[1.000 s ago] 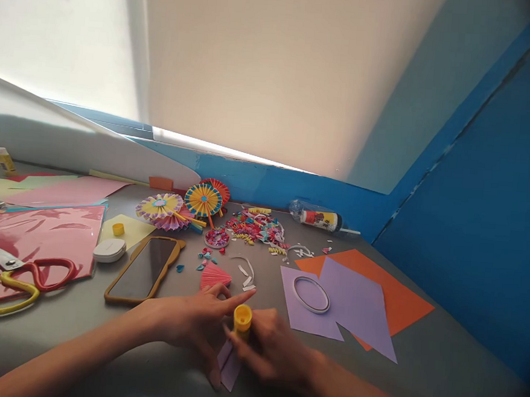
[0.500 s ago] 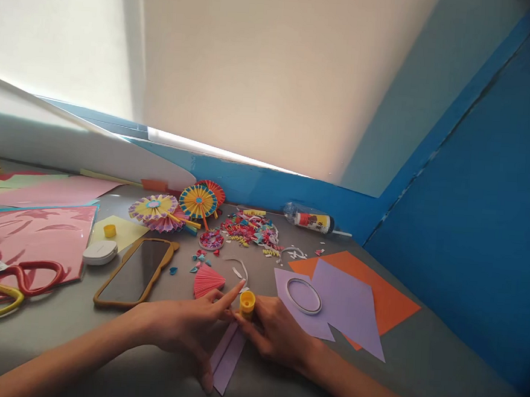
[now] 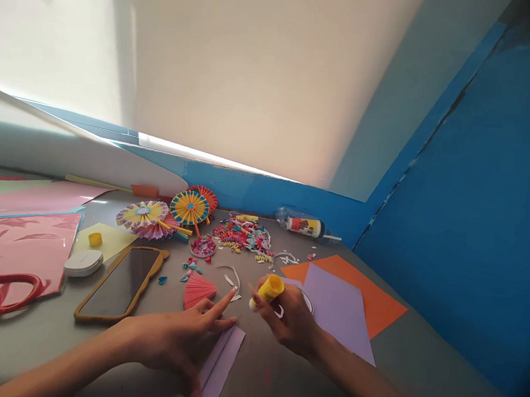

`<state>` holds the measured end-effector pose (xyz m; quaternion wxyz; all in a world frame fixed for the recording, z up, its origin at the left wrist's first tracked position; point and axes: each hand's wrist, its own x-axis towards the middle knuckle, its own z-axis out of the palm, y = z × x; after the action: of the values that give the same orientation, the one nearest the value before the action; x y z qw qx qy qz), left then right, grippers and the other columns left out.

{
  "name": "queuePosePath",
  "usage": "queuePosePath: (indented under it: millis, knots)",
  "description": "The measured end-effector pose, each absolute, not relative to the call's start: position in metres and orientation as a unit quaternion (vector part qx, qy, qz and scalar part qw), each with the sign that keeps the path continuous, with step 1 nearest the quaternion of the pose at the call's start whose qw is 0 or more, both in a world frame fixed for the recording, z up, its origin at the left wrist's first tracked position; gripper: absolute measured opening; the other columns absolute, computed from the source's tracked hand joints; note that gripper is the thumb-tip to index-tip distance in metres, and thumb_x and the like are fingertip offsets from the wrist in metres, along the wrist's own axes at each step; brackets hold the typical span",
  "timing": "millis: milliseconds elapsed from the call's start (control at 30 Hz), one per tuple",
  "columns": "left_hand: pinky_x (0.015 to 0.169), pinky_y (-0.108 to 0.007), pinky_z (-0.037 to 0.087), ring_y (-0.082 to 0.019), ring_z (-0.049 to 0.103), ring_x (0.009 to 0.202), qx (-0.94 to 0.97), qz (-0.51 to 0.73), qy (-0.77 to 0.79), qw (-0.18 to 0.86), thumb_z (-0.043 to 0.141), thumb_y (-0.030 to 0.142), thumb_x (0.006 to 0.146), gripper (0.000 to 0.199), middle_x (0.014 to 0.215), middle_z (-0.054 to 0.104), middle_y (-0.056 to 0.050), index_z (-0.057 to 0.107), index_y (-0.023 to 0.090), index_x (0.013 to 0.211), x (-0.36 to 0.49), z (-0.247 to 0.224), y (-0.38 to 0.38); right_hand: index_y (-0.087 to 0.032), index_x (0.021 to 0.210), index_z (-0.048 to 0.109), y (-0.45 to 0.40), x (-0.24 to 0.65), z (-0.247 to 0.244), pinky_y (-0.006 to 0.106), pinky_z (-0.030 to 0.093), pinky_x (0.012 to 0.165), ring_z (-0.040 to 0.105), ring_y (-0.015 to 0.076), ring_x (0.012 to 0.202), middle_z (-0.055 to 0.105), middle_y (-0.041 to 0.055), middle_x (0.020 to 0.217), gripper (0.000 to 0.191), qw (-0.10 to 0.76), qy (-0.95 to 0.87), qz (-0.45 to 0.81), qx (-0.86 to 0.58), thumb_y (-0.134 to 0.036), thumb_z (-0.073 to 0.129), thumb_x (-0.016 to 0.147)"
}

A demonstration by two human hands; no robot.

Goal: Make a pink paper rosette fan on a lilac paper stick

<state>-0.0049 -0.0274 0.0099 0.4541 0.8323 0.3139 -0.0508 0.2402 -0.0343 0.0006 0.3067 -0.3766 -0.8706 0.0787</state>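
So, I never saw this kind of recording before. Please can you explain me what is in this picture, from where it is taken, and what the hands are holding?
There is no machine here, only a person working with bare hands. The picture comes from a camera worn on the head, looking forward and down, so you see what the person sees. The right hand holds what looks like a yellow glue stick. The left hand holds nothing and lies beside a folded lilac paper strip and a pink paper fan. On the grey table are paper rosettes, a phone in a tan case, and coloured paper scraps.
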Motion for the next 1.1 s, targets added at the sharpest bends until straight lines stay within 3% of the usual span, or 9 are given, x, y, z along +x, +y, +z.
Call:
queuePosePath:
  millis: [167,367,467,533,600,733,833,1000,1100]
  knots:
    - [0.112,-0.053,0.019,-0.04,0.001,0.142,0.828,-0.053,0.354,0.432,0.083,0.051,0.052,0.129,0.158,0.007,-0.009,-0.001,0.032,0.148,-0.004,0.013,-0.031,-0.018,0.068,0.044,-0.045,0.227,-0.006,0.023,0.027,0.049,0.035,0.0085,0.049,0.042,-0.0043,0.058,0.03,0.261,-0.869,0.184,-0.377,-0.035,0.044,0.093]
    - [0.107,-0.051,0.029,-0.04,0.021,0.138,0.839,0.006,0.316,0.443,0.085,0.047,0.05,0.139,0.149,0.03,-0.014,-0.015,0.03,0.146,-0.006,0.001,-0.029,-0.017,0.078,0.052,-0.073,0.198,-0.011,0.023,0.036,0.054,0.042,0.0105,0.057,0.05,-0.0008,0.067,0.028,0.258,-0.843,0.345,-0.322,-0.041,0.048,0.091]
    - [0.11,-0.051,0.022,-0.039,0.011,0.141,0.847,0.007,0.283,0.45,0.084,0.047,0.053,0.137,0.148,0.035,-0.011,-0.014,0.029,0.146,-0.008,-0.003,-0.025,-0.018,0.091,0.052,-0.075,0.2,0.012,0.021,0.037,0.047,0.041,0.0097,0.052,0.046,-0.0028,0.064,0.034,0.408,-0.706,0.478,-0.325,-0.05,0.041,0.093]
    - [0.111,-0.055,0.015,-0.038,0.001,0.142,0.844,-0.006,0.283,0.456,0.083,0.047,0.055,0.135,0.15,0.034,-0.01,-0.014,0.03,0.146,-0.01,-0.003,-0.023,-0.02,0.103,0.051,-0.063,0.212,0.031,0.022,0.039,0.048,0.042,0.0104,0.051,0.046,-0.0034,0.062,0.033,0.54,-0.623,0.445,-0.35,-0.048,0.035,0.096]
    - [0.111,-0.057,0.013,-0.038,-0.002,0.142,0.84,-0.013,0.291,0.458,0.083,0.046,0.055,0.131,0.151,0.032,-0.008,-0.009,0.033,0.147,-0.012,-0.003,-0.022,-0.025,0.121,0.045,-0.043,0.228,0.043,0.026,0.047,0.06,0.053,0.0136,0.063,0.057,0.0007,0.076,0.032,0.569,-0.632,0.376,-0.367,-0.044,0.041,0.096]
    - [0.111,-0.051,0.02,-0.037,0.008,0.142,0.845,-0.006,0.285,0.453,0.084,0.043,0.055,0.113,0.156,0.02,-0.004,0.017,0.035,0.147,-0.015,-0.003,-0.021,-0.029,0.128,0.05,0.0,0.256,0.032,0.038,0.046,0.092,0.055,0.0211,0.105,0.049,0.0071,0.125,0.043,0.486,-0.727,0.213,-0.436,-0.04,0.06,0.087]
    - [0.112,-0.047,0.022,-0.032,0.017,0.142,0.832,0.015,0.276,0.48,0.084,0.038,0.056,0.12,0.153,0.029,-0.007,0.007,0.033,0.148,-0.015,-0.006,-0.021,-0.021,0.104,0.069,0.017,0.262,0.005,0.038,0.047,0.09,0.058,0.022,0.101,0.057,0.0085,0.109,0.025,0.419,-0.764,0.181,-0.457,-0.036,0.053,0.092]
    - [0.111,-0.045,0.025,-0.032,0.025,0.14,0.821,0.031,0.27,0.501,0.086,0.034,0.052,0.124,0.151,0.033,-0.008,0.007,0.035,0.147,-0.017,-0.011,-0.019,-0.021,0.092,0.074,0.023,0.259,-0.019,0.031,0.051,0.073,0.064,0.0165,0.077,0.062,0.0055,0.092,0.02,0.351,-0.799,0.2,-0.446,-0.022,0.054,0.09]
    - [0.111,-0.044,0.025,-0.031,0.025,0.14,0.814,0.033,0.27,0.514,0.086,0.031,0.052,0.124,0.15,0.034,-0.008,0.007,0.034,0.147,-0.016,-0.008,-0.02,-0.022,0.085,0.074,0.021,0.263,-0.014,0.032,0.05,0.079,0.063,0.0191,0.088,0.062,0.005,0.097,0.01,0.343,-0.803,0.193,-0.449,-0.023,0.063,0.084]
